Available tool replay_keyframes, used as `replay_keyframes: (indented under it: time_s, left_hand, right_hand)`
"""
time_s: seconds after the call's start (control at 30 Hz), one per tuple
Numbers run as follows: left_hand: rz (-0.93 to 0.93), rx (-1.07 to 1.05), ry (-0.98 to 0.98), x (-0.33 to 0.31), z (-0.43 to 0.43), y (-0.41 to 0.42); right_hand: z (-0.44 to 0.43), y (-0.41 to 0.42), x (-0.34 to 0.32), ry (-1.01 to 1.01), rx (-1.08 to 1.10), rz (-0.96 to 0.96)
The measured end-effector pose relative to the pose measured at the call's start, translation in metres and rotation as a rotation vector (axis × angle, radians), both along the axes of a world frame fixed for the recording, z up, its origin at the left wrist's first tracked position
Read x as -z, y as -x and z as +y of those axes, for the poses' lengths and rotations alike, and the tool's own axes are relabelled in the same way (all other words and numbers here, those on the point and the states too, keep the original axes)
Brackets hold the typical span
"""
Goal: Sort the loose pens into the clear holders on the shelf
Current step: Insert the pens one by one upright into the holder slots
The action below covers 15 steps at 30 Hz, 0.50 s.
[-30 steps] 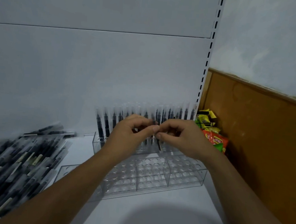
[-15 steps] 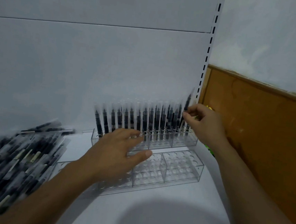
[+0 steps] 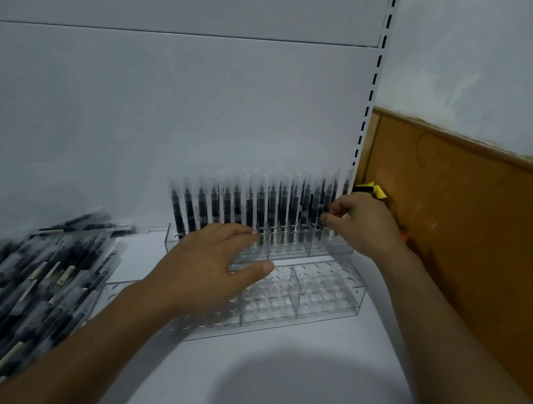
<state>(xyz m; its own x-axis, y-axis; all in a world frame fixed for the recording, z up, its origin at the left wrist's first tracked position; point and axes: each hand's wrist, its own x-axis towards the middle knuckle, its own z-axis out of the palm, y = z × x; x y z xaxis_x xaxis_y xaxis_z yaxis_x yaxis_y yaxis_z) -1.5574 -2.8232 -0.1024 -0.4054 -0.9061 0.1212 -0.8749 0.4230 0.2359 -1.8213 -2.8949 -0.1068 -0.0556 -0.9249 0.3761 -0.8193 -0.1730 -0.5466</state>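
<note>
White shelf (image 3: 273, 391), two o'clock: a pen (image 3: 329, 193) is now lowered, seemingly seated, in the rear holder (image 3: 289, 251), pinched by the right hand (image 3: 363, 227); the front holder (image 3: 325, 292) is pressed by the flat left hand (image 3: 206, 271).

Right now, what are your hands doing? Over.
Left hand open over front holder. Right hand pinches pen in back holder. Loose pens piled left. Nothing blocking.

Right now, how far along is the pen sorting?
Done: a long row of upright pens stands in the back holder. In hand: the right hand pinches a pen at that row's right end; the left hand rests open over the front holder. Left: its visible sockets look empty, and a large pile of loose pens lies at the left.
</note>
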Motion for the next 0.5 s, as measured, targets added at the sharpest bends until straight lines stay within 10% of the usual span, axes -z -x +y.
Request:
replay_keyframes:
  time_s: [0.5]
  left_hand:
    - [0.074, 0.032, -0.015, -0.018, 0.003, -0.014]
  right_hand:
    - [0.035, -0.022, -0.043, -0.110, -0.065, 0.192]
